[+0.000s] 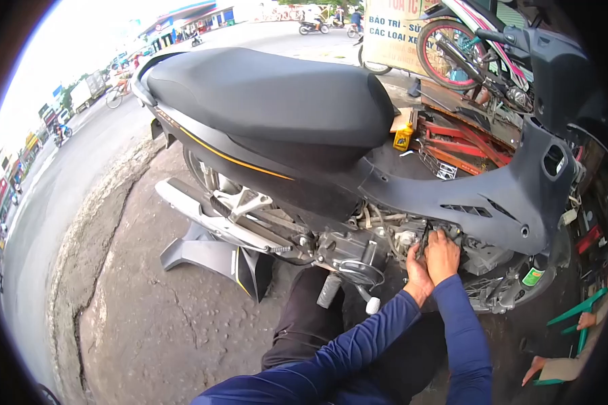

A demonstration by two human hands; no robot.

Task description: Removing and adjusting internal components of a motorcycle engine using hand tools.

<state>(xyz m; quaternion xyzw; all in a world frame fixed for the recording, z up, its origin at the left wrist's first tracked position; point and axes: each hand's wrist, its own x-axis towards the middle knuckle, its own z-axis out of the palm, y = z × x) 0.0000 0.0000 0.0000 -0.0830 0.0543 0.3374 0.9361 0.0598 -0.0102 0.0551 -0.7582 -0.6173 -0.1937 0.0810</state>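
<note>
In front of me stands a grey motorbike [270,101], its lower side uncovered so the engine [358,256] and the metal parts under the frame show. Both my hands are close together at these parts, just ahead of the engine cover. My left hand [419,273] reaches in with thumb and fingers bent, its fingertips partly hidden. Beside it my right hand [442,256] has its fingers curled inward against the parts below the grey leg cover [466,196]. Whatever the fingers of either hand grip is too small or too hidden to make out.
A loose grey side panel [209,260] lies on the ground to the left. Beyond the bike are a yellow bottle [403,137], a red metal frame [463,145] and another motorbike [479,54]. Someone's bare foot [535,370] and a green stool [577,314] are at right.
</note>
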